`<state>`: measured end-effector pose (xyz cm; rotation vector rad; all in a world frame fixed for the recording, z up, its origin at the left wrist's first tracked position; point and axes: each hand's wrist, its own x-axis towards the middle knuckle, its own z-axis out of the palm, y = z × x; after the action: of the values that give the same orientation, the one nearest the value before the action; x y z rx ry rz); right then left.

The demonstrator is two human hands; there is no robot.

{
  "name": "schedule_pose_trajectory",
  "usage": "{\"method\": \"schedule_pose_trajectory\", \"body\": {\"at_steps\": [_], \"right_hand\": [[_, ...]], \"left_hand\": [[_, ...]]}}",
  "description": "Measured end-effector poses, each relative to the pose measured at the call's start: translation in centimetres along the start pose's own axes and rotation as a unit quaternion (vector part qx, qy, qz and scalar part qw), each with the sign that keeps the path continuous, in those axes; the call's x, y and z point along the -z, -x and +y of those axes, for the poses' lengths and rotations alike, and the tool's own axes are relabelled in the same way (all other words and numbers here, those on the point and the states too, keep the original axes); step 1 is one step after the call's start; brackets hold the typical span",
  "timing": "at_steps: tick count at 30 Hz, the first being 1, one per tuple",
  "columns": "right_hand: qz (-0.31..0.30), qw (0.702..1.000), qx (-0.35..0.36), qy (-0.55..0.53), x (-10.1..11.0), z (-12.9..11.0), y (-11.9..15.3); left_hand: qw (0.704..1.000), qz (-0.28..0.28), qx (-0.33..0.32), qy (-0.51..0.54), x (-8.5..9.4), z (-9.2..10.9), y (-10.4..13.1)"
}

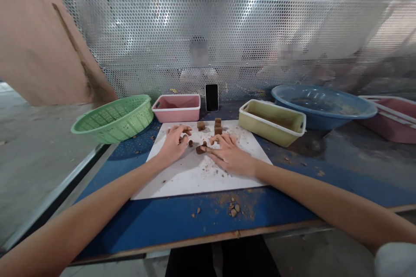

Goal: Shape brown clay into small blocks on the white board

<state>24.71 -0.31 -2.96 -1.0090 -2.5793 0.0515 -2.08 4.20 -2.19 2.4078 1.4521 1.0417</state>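
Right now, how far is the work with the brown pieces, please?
The brown blocks at the back of the white sheet look already shaped. The right hand touches a darker, flat piece, so this seems in progress. The small round lump near the left hand lies loose, so probably remains.

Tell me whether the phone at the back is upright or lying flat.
Upright: the phone stands on its short edge, dark face towards the camera, in front of the perforated metal panel.

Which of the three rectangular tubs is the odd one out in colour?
The yellow-green tub, just right of the phone; the left tub and far-right tub are pinkish.
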Motion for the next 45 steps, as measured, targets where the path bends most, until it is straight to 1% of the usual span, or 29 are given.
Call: {"method": "schedule_pose_trajectory", "body": {"at_steps": [3, 6, 10, 16, 25, 30, 33, 40, 45], "right_hand": [[-0.006, 1.000, 0.013, 0.004, 0.0, 0.0, -0.1], [-0.024, 0.999, 0.027, 0.011, -0.1, 0.1, -0.3], [-0.036, 0.998, 0.039, 0.016, 0.0, 0.2, -0.4], [-0.016, 0.999, 0.030, 0.012, 0.3, -0.3, -0.3], [-0.025, 0.998, 0.044, 0.023, 0.0, -0.3, -0.7], [0.010, 1.000, 0.006, 0.025, 0.1, -0.7, -0.4], [0.024, 0.999, 0.007, 0.043, 0.1, -0.8, -0.5], [0.009, 0.998, 0.034, 0.060, -0.1, -1.1, -1.0], [0.012, 0.998, 0.022, 0.064, -0.1, -1.4, -0.9]], "left_hand": [[0.998, 0.039, 0.049, -0.001, -0.2, -0.1, -0.3], [0.997, 0.053, 0.062, -0.007, -0.3, -0.1, -0.4], [0.997, 0.051, 0.058, -0.022, -0.4, -0.3, -0.3], [0.997, 0.051, 0.057, -0.024, -0.7, -0.8, -0.2], [0.997, 0.047, 0.054, -0.040, -0.6, -0.2, -0.1], [0.997, 0.035, 0.047, -0.043, -0.6, -0.2, -0.1], [0.998, 0.032, 0.037, -0.044, -0.6, -0.3, 0.0], [0.998, 0.024, 0.026, -0.052, -0.7, -0.4, 0.0], [0.998, 0.028, 0.023, -0.060, -0.8, -0.3, 0.1]]}}
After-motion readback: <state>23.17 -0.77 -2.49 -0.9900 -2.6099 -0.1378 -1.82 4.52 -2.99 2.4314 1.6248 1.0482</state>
